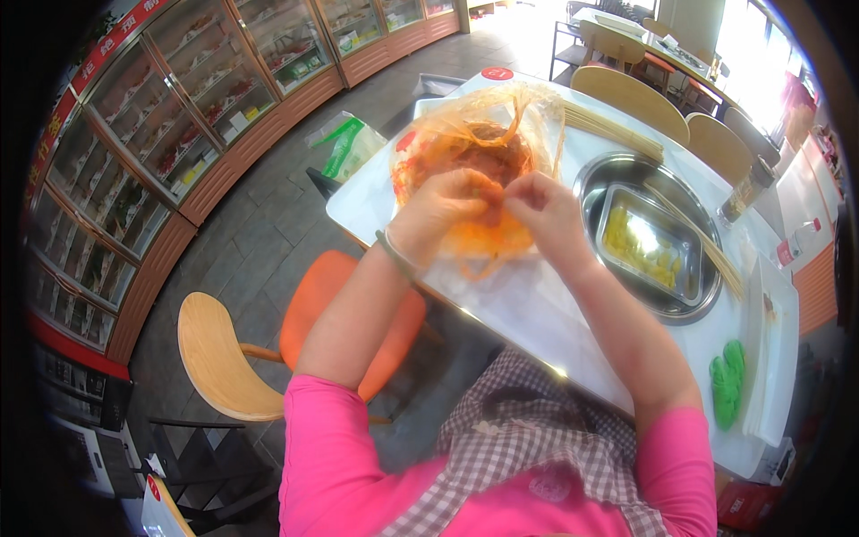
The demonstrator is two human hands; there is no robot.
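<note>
Both of my hands are over a clear plastic bag (535, 112) stained orange-red, lying open on the white table. Reddish, sauced food (479, 159) shows in its mouth, perhaps meat; I cannot tell its kind. My left hand (438, 213) is closed at the bag's near side, fingertips pinched together. Close beside it, my right hand (548, 210) is also pinched, thumb against fingers. Whatever sits between the fingertips is too small or hidden to make out. A round steel basin (586, 179) stands right of my right hand, with a rectangular steel tray (700, 291) of yellow-green pieces in it.
Bundled wooden sticks (617, 130) lie beyond the basin; others (716, 259) rest across it. Green gloves (727, 380) and a long white tray (771, 358) are at the right. An orange chair (322, 304) stands left of the table. Glass-door refrigerators (215, 76) line the far left.
</note>
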